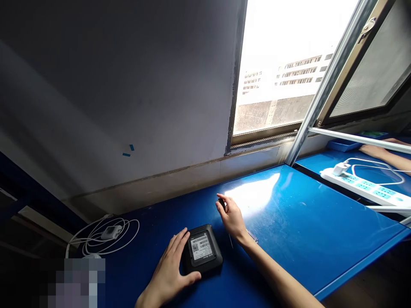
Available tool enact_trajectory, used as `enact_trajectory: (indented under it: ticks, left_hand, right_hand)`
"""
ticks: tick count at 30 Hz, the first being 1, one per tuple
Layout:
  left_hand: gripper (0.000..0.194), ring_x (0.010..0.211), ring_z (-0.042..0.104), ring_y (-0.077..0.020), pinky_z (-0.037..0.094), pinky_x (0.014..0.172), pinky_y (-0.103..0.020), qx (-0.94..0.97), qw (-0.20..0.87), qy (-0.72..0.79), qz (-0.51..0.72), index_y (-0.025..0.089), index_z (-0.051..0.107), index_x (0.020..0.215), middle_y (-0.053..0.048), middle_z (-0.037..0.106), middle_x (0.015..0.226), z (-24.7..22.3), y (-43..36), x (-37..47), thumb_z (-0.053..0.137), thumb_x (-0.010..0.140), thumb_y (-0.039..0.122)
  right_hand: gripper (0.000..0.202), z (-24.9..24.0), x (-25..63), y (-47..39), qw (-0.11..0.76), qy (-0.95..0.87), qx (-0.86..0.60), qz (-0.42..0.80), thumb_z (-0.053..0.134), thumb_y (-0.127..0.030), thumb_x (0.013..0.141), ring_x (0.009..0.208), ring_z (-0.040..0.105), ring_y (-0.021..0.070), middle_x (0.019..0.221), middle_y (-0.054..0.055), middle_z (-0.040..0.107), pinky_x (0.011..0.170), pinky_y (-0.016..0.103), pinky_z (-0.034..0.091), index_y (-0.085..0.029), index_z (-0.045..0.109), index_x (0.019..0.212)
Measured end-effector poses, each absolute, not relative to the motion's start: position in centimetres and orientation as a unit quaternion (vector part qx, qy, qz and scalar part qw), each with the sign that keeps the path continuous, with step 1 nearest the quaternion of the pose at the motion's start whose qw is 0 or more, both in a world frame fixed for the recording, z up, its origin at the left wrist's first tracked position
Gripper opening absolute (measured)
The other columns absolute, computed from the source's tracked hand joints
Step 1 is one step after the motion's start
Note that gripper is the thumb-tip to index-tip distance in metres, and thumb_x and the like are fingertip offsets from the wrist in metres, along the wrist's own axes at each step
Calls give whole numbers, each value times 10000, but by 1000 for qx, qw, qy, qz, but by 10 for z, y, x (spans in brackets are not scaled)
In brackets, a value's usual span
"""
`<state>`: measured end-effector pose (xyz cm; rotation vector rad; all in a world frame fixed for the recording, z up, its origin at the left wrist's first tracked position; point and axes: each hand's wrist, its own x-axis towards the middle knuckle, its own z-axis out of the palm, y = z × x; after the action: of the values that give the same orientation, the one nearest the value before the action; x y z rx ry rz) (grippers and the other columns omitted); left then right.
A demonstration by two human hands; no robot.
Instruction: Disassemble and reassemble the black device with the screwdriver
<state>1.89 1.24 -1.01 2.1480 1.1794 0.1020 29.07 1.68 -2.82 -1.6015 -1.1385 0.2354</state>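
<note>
In the head view, the left hand (171,265) lies spread on the left side of a black box (203,250), near on the shiny blue table (298,231). The right hand (233,218) pinches a small dark thing (221,202); a loose pinch might drop it. Far back are a grey wall (144,94) and bright window (279,81).

The left grip (170,265) covers the left side of the black device (212,264), and the fine print on its label (201,247) is too small to read. Fingers of the right grip (233,218) hide most of a dark object (221,202), so its kind cannot be told. Thin rods (253,236) lie partly behind the right wrist. At lower left, coarse pixels (75,282) mask whatever is there, part of the white cable (138,229) included. The right edge cuts off the power strip (362,186) and a co-worker's arm (396,161).
</note>
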Motion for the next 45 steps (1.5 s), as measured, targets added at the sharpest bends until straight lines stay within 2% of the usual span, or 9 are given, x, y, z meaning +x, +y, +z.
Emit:
enact_trajectory:
  ticks: [4,6,14,17,20,24,29,38,45]
  left_hand:
    - [999,1608,97,-360,183,1306,-542,831,327,450,29,222,291,1645,-36,179,1739,-12,13,20,771,800,454]
    - [994,1608,102,-356,175,1309,-534,833,324,448,28,214,290,1645,-41,175,1740,-12,13,20,767,804,447]
    - [1038,1603,68,-394,193,1291,-599,820,346,455,20,240,247,1658,-41,137,1746,-6,11,20,772,806,516]
    - [1041,1603,44,-394,201,1285,-612,819,347,456,18,243,229,1662,-34,121,1747,-7,10,20,759,811,523]
    - [1022,1602,50,-396,215,1280,-616,818,350,456,22,242,237,1661,-33,121,1746,-10,9,19,749,814,499]
    - [1012,1599,84,-396,226,1277,-616,817,350,456,43,255,266,1652,-36,154,1741,-13,8,19,764,798,473]
    - [1012,1599,101,-391,224,1282,-599,817,359,450,52,262,279,1649,-34,167,1738,-11,7,20,772,794,487]
    - [1024,1600,135,-366,221,1289,-561,827,352,436,48,256,288,1645,-45,167,1738,-13,9,19,781,787,521]
    - [1004,1590,153,-395,246,1271,-596,830,358,424,59,287,289,1641,-50,191,1735,-9,9,18,762,803,572]
  right_hand:
    - [341,-41,283,16,426,-529,-729,87,627,-318,900,698,676,203,1062,101,688,686,351,558,-240,737,1213]
    - [347,-41,278,14,381,-545,-744,74,636,-298,900,700,691,204,1105,107,686,667,337,549,-249,736,1228]
    - [428,-13,311,-24,314,-551,-773,-12,426,-457,1026,865,726,270,1138,141,704,680,358,569,-208,672,1271]
    - [450,-20,328,-63,289,-546,-785,-39,480,-548,975,929,725,332,1057,151,714,674,390,580,-194,718,1117]
    - [432,-39,339,-103,252,-540,-801,-54,465,-596,967,757,730,264,924,93,711,520,314,543,-246,713,919]
    - [376,-55,348,-136,288,-533,-795,-22,474,-582,979,724,735,209,899,45,715,563,280,587,-290,710,1000]
    - [390,-39,352,-138,380,-517,-765,51,578,-610,928,535,650,158,764,18,705,509,253,579,-246,713,961]
    - [363,14,334,-124,500,-488,-702,140,693,-554,894,772,776,241,910,88,783,682,309,674,-209,717,1003]
    - [342,37,303,-102,567,-481,-648,166,725,-530,880,699,787,247,906,103,810,638,347,697,-206,741,988]
